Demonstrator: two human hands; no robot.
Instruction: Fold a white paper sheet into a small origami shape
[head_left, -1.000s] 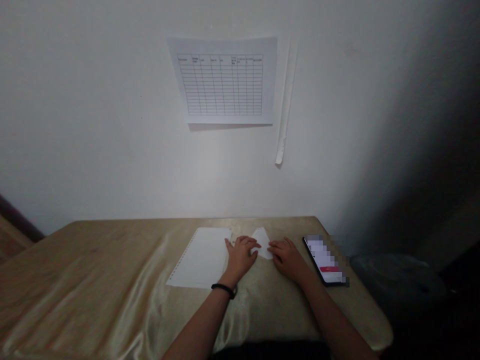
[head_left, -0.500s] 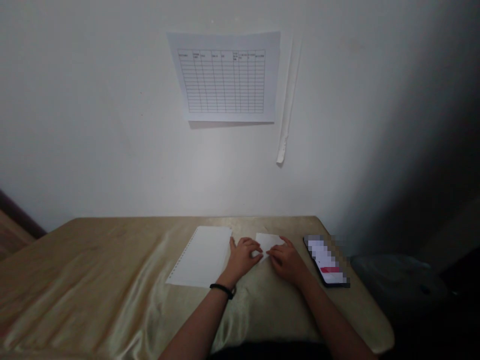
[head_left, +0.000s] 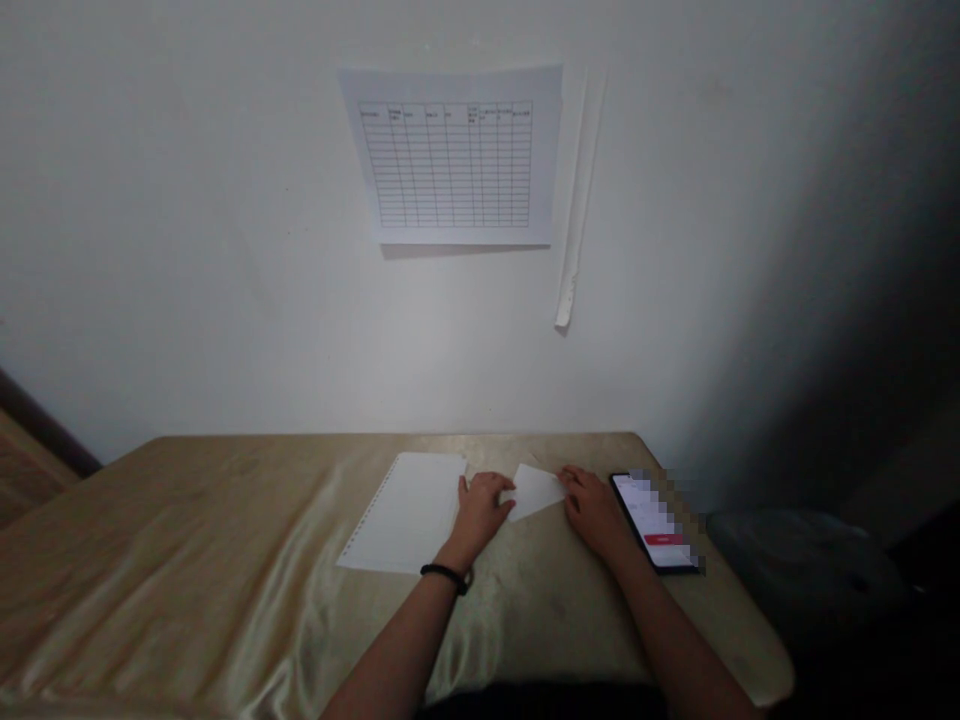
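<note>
left grip (head_left: 480,508) half-open, fingertips pinning paper (head_left: 537,490) | right grip (head_left: 596,508) flat on its right corner | advice: press evenly, keep paper flat on counter (head_left: 225,560)

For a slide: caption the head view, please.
Left hand and right hand touch a small white paper lying between a punched sheet and a phone.

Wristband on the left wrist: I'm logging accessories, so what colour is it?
Black; the wristband shows best in the head view.
</note>
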